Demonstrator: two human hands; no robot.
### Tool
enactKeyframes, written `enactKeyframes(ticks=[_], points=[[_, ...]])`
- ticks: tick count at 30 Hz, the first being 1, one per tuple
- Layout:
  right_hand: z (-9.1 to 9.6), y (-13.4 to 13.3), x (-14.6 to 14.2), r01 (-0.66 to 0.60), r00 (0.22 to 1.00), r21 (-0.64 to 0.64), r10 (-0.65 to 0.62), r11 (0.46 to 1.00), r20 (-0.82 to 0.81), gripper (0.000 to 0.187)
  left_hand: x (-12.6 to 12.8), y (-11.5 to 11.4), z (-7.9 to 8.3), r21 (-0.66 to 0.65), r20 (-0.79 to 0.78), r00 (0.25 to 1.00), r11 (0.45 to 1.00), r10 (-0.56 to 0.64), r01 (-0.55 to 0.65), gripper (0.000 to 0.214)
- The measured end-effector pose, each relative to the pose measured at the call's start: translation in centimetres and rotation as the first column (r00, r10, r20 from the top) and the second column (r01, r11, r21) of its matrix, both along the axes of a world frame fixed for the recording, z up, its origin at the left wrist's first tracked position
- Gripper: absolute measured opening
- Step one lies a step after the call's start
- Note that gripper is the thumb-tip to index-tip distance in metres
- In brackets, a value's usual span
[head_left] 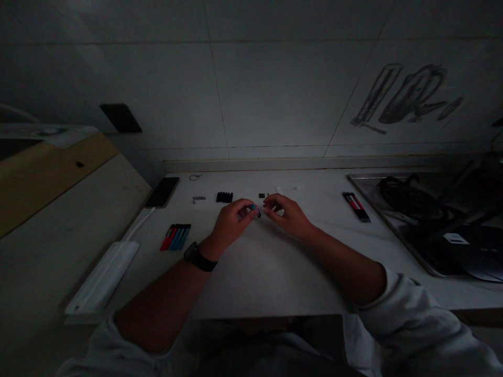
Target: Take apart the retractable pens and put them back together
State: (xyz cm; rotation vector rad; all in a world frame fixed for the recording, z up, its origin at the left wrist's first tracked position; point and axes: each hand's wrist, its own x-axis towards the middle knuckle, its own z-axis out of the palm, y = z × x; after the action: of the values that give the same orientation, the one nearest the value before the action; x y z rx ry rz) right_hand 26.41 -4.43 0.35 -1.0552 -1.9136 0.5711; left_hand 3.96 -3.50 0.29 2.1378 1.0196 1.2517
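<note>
My left hand (232,222) is closed in a pinch on a small blue-tipped part (253,207) over the middle of the white counter (267,262). My right hand (286,213) hovers just to its right, fingers curled toward the same part; what it holds, if anything, is too small to make out. A black watch (198,257) sits on my left wrist. Just behind the hands lie a row of black caps (224,197), a small black piece (261,195) and a small white piece (279,189).
Red and blue pens (175,236) lie in a row at the left. A phone (162,191) is cabled to a white power strip (102,276). Red and black pens (356,206) lie at the right, beside a sink (432,220) holding dark cables. Small metal parts (198,198) sit near the back.
</note>
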Motion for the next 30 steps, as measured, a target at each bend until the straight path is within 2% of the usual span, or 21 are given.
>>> enactKeyframes(ticks=[6, 16, 21, 26, 30], points=[[-0.3, -0.2, -0.1, -0.116, 0.988, -0.015, 0.117, 0.993, 0.101, 0.019, 0.3, -0.3, 0.6, 0.034, 0.058, 0.994, 0.995, -0.093, 0.091, 0.007], [-0.2, 0.0, -0.1, -0.134, 0.988, -0.139, 0.143, 0.981, 0.058, 0.016, 0.1, 0.1, 0.5, 0.014, 0.112, 0.989, 0.995, -0.102, 0.101, 0.009], [-0.3, -0.1, -0.4, -0.195, 0.980, -0.229, 0.184, 0.954, -0.070, 0.024, 0.1, -0.1, 0.5, -0.001, 0.075, 0.990, 0.993, -0.118, 0.119, 0.010], [-0.2, 0.2, -0.4, -0.191, 0.977, -0.293, 0.152, 0.937, -0.150, 0.019, -0.2, -0.2, 1.0, -0.010, 0.045, 0.994, 0.995, -0.095, 0.096, 0.015], [1.1, 0.1, 0.4, -0.166, 0.981, -0.240, 0.136, 0.957, -0.135, 0.019, -1.1, -0.2, 2.3, 0.044, 0.043, 0.999, 0.999, -0.005, 0.004, 0.018]])
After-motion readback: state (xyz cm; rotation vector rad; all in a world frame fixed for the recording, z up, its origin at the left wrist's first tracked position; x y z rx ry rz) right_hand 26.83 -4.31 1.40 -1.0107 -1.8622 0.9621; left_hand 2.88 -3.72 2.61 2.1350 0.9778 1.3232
